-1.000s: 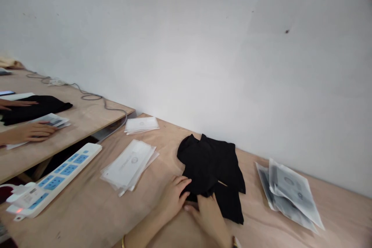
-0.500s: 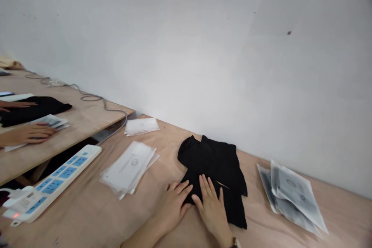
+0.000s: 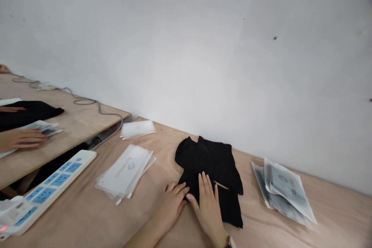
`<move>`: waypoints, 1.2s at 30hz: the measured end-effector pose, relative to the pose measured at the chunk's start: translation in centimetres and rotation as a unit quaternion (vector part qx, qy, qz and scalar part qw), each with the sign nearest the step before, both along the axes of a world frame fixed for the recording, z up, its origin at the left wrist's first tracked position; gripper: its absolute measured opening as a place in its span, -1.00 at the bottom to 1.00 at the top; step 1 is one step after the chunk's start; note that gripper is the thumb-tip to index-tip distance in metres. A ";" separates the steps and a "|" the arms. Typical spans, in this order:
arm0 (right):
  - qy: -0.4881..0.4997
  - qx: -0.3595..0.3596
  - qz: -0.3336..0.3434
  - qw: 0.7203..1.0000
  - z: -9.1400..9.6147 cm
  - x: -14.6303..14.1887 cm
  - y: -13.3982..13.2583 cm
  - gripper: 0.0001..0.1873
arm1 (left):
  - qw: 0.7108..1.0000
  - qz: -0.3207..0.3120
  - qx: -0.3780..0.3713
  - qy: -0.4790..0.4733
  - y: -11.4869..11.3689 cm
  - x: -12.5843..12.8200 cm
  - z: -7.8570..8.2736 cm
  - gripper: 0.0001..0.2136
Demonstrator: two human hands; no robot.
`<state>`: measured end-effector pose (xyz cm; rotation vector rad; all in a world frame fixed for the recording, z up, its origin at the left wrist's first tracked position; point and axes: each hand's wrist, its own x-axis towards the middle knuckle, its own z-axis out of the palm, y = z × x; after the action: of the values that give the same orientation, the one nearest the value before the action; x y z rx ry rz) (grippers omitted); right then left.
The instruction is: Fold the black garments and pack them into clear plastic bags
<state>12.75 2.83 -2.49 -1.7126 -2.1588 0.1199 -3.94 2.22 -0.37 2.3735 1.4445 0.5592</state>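
Fingers [image 3: 207,185] flat, one black garment [image 3: 209,155], one power strip [image 3: 49,184]

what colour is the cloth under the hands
Black garment, plain with no pattern; head view.

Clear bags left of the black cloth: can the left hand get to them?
Probably yes: the left hand rests at the black cloth's edge, and only bare table lies between it and the clear bags.
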 end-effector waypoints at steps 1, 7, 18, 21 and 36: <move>0.021 -0.005 0.027 0.999 -0.2 0.1 -0.7 -0.21 | 1.000 0.002 -0.002 0.004 -0.1 0.1 0.6 -0.61; 0.342 -0.095 0.046 0.934 -1.4 1.1 -3.6 -0.53 | 0.988 -0.074 -0.027 -0.131 -1.3 -0.2 6.0 -0.82; 0.715 -0.149 -0.119 0.673 0.0 4.4 -4.0 -0.42 | 0.897 -0.026 -0.211 -0.389 2.6 5.7 0.1 -0.63; 0.616 -0.098 -0.169 0.763 0.0 6.1 -4.5 -0.44 | 0.942 0.018 -0.163 -0.294 2.1 6.9 -0.5 -0.66; 0.345 -0.094 -0.191 0.914 0.3 10.1 -6.1 -0.52 | 0.865 0.072 -0.306 -0.392 2.8 9.6 1.8 -0.60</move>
<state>22.82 -3.24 -2.21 -1.7963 -1.3131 0.7241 5.65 4.98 1.41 1.3062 1.1625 0.8221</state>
